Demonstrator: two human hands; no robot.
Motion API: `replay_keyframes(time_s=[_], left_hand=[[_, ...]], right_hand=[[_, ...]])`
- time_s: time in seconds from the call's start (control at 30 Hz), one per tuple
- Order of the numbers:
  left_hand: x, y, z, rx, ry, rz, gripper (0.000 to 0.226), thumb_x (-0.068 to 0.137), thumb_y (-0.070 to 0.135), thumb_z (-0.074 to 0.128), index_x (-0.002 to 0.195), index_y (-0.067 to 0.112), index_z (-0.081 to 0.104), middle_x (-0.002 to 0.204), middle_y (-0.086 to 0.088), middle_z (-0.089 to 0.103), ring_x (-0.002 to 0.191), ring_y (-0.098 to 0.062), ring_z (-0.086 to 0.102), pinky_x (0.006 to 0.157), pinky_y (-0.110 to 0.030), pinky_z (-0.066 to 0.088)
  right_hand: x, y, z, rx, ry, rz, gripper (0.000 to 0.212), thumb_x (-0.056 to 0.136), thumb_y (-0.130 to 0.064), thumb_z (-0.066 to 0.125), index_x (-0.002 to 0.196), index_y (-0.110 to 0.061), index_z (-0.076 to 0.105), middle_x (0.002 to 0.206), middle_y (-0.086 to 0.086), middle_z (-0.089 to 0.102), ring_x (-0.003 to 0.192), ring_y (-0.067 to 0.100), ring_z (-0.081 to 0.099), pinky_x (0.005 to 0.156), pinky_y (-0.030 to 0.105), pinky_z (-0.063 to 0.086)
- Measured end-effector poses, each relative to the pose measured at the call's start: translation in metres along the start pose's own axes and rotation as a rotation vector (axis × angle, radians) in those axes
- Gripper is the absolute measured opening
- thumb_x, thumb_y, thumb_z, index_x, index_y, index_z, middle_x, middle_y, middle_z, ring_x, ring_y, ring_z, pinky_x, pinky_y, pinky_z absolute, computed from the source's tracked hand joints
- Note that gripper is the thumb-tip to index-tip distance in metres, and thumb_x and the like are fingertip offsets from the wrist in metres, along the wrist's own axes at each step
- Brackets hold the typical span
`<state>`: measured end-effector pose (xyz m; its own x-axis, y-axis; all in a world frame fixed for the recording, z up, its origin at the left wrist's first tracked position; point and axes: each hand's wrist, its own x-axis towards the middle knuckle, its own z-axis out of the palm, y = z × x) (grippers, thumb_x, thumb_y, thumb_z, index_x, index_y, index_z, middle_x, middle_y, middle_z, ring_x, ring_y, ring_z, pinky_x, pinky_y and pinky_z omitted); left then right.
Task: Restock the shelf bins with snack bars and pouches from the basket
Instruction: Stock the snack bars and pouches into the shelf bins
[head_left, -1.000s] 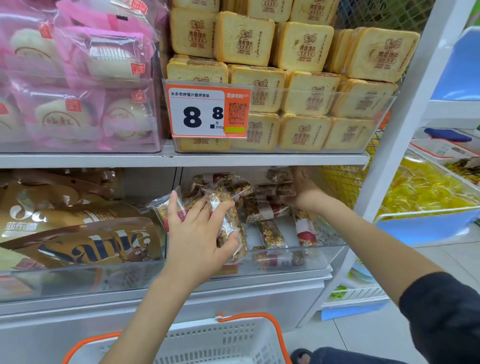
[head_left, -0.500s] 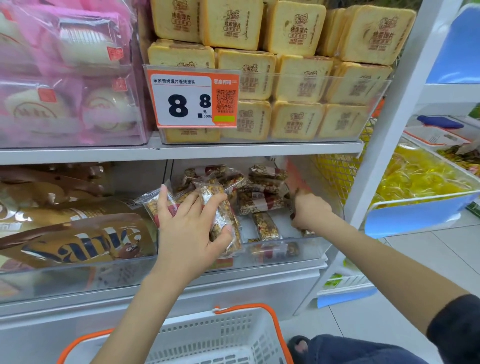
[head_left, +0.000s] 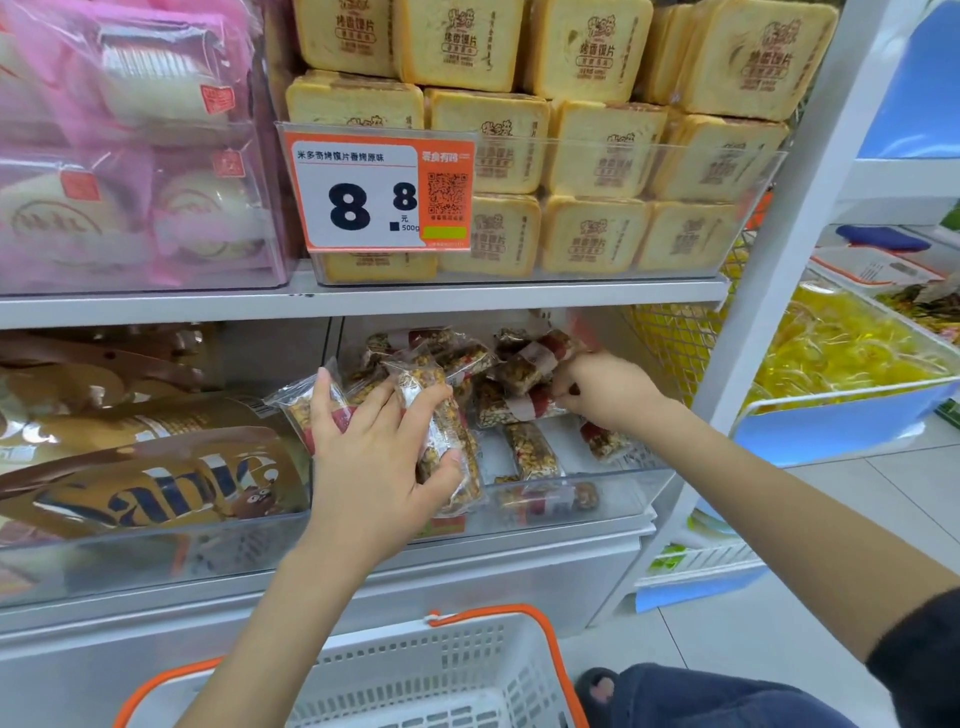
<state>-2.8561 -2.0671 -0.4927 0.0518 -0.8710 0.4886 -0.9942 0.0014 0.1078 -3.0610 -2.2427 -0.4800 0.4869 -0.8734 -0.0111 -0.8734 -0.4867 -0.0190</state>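
Observation:
A clear shelf bin (head_left: 597, 501) on the lower shelf holds several wrapped granola snack bars (head_left: 530, 449). My left hand (head_left: 374, 457) grips a bundle of wrapped bars (head_left: 447, 436) at the bin's left front, thumb under them. My right hand (head_left: 608, 389) is inside the bin at the right, fingers curled on bars with red bands (head_left: 524, 408) in the pile. A white basket with orange rim (head_left: 415, 675) sits below, in front of the shelf; its inside is mostly hidden.
Brown "Sable" pouches (head_left: 150, 478) fill the bin to the left. Above, a bin of yellow toast packs (head_left: 597, 171) carries an 8.8 price tag (head_left: 382, 195); pink packs (head_left: 130, 156) sit beside it. A white shelf post (head_left: 779, 270) and yellow goods (head_left: 841, 353) stand right.
My right hand came forward to the bin's right side, then moved back up onto the pile of bars. My left hand has kept its hold on the bundle, barely shifting.

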Motion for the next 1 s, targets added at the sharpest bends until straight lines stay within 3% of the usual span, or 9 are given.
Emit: replay_keyframes(time_s=[0.07, 0.2, 0.3, 0.57, 0.63, 0.7, 0.8, 0.93, 1.0], left_hand=[[-0.001, 0.0, 0.0, -0.001, -0.001, 0.007, 0.052, 0.083, 0.05, 0.033, 0.125, 0.026, 0.054, 0.083, 0.002, 0.065, 0.111, -0.021, 0.056, 0.115, -0.057, 0.001], [0.0, 0.001, -0.001, -0.007, -0.005, -0.002, 0.052, 0.083, 0.05, 0.032, 0.125, 0.027, 0.054, 0.083, 0.003, 0.064, 0.112, -0.021, 0.055, 0.115, -0.057, 0.0], [-0.001, 0.0, -0.001, -0.008, -0.013, -0.006, 0.053, 0.082, 0.05, 0.032, 0.126, 0.028, 0.053, 0.082, 0.004, 0.063, 0.113, -0.02, 0.055, 0.115, -0.057, -0.001], [0.0, -0.001, 0.001, -0.002, -0.008, 0.009, 0.053, 0.083, 0.05, 0.033, 0.126, 0.027, 0.053, 0.084, 0.003, 0.064, 0.109, -0.02, 0.056, 0.114, -0.058, 0.001], [0.0, -0.001, 0.001, 0.006, -0.008, 0.01, 0.053, 0.083, 0.05, 0.032, 0.126, 0.026, 0.053, 0.085, 0.002, 0.065, 0.11, -0.021, 0.056, 0.114, -0.059, 0.002], [-0.001, -0.001, 0.0, 0.002, -0.006, 0.006, 0.053, 0.083, 0.049, 0.033, 0.125, 0.026, 0.053, 0.085, 0.001, 0.065, 0.11, -0.021, 0.056, 0.114, -0.059, 0.002], [-0.001, 0.0, -0.002, -0.016, -0.006, 0.002, 0.053, 0.083, 0.049, 0.033, 0.125, 0.026, 0.053, 0.083, 0.002, 0.064, 0.11, -0.021, 0.056, 0.114, -0.058, 0.001], [-0.001, 0.001, -0.001, -0.008, -0.015, -0.004, 0.053, 0.083, 0.05, 0.031, 0.126, 0.028, 0.052, 0.086, 0.003, 0.066, 0.114, -0.021, 0.055, 0.114, -0.058, 0.001], [-0.001, 0.001, -0.001, -0.002, -0.013, 0.0, 0.053, 0.083, 0.05, 0.031, 0.125, 0.027, 0.053, 0.085, 0.002, 0.066, 0.113, -0.021, 0.055, 0.114, -0.058, 0.001]], right_hand=[[-0.007, 0.005, 0.008, -0.056, -0.118, 0.097, 0.034, 0.086, -0.035, 0.064, 0.111, -0.013, 0.06, 0.112, 0.009, 0.063, 0.097, 0.027, 0.06, 0.074, 0.035, 0.051], [-0.009, 0.004, 0.028, -0.194, -0.266, 0.249, 0.072, 0.073, -0.045, 0.075, 0.128, -0.011, 0.044, 0.113, 0.007, 0.059, 0.097, 0.026, 0.06, 0.069, 0.031, 0.046], [-0.01, -0.003, 0.035, -0.21, -0.252, 0.303, 0.071, 0.071, -0.044, 0.074, 0.124, -0.007, 0.044, 0.1, 0.005, 0.058, 0.084, 0.024, 0.056, 0.066, 0.029, 0.043], [-0.043, -0.009, -0.024, -0.148, -0.001, 0.395, 0.06, 0.08, -0.037, 0.069, 0.12, -0.005, 0.039, 0.107, 0.011, 0.058, 0.103, 0.033, 0.059, 0.067, 0.033, 0.039], [-0.039, -0.008, -0.035, -0.112, 0.127, 0.338, 0.056, 0.082, -0.035, 0.065, 0.12, -0.003, 0.04, 0.099, 0.013, 0.056, 0.101, 0.035, 0.059, 0.066, 0.035, 0.042], [-0.023, -0.006, -0.034, -0.023, 0.139, 0.256, 0.058, 0.086, -0.032, 0.061, 0.13, -0.001, 0.038, 0.117, 0.02, 0.053, 0.115, 0.039, 0.052, 0.081, 0.042, 0.047], [-0.004, -0.002, -0.016, 0.046, -0.04, 0.133, 0.09, 0.09, -0.025, 0.061, 0.152, -0.014, -0.003, 0.158, 0.014, -0.002, 0.145, 0.036, 0.003, 0.117, 0.049, 0.015], [-0.026, -0.003, 0.007, -0.142, -0.105, -0.4, 0.087, 0.082, 0.002, 0.057, 0.145, -0.047, 0.02, 0.149, 0.004, 0.029, 0.126, 0.026, 0.041, 0.086, 0.037, 0.047], [-0.029, -0.01, 0.009, -0.116, -0.229, -0.492, 0.079, 0.081, 0.0, 0.061, 0.14, -0.047, 0.035, 0.131, -0.003, 0.037, 0.112, 0.017, 0.046, 0.07, 0.023, 0.039]])
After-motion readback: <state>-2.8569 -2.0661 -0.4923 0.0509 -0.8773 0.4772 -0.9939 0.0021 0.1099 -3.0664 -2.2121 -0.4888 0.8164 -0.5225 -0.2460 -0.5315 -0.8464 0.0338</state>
